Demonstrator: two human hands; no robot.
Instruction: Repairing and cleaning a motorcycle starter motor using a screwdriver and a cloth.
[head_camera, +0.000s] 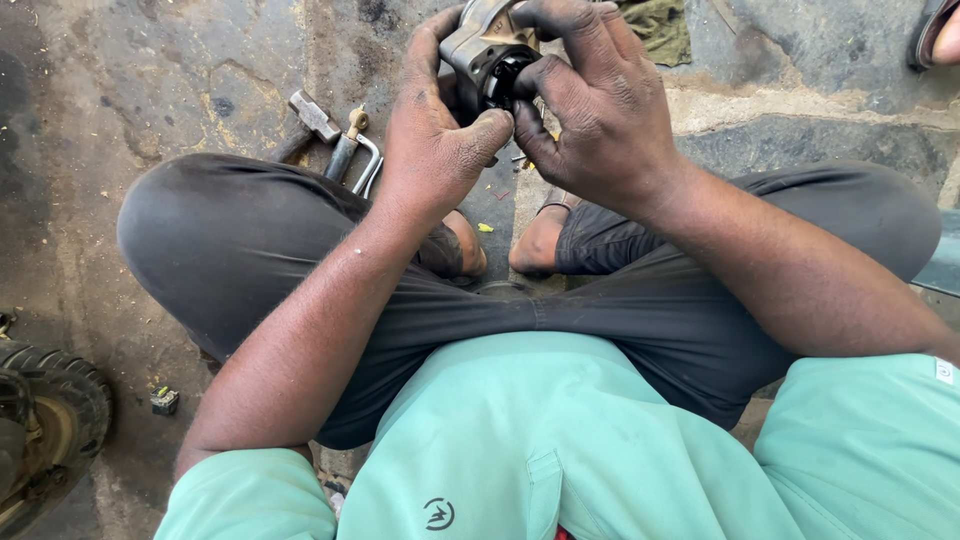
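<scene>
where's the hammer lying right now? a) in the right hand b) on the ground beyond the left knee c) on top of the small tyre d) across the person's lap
b, the hammer lies on the stained ground just past the left knee, beside a metal tool, while the left hand and right hand both grip a grey metal part.

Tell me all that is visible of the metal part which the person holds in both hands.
The metal part is a grey, cast-looking piece with a round dark opening on the side facing the camera. It looks dull and greasy. It is held up above the crossed legs, near the top edge of the view. The left hand grips it from the left side and the right hand from the right, thumbs meeting just below the opening. Its upper end is cut off.
</scene>
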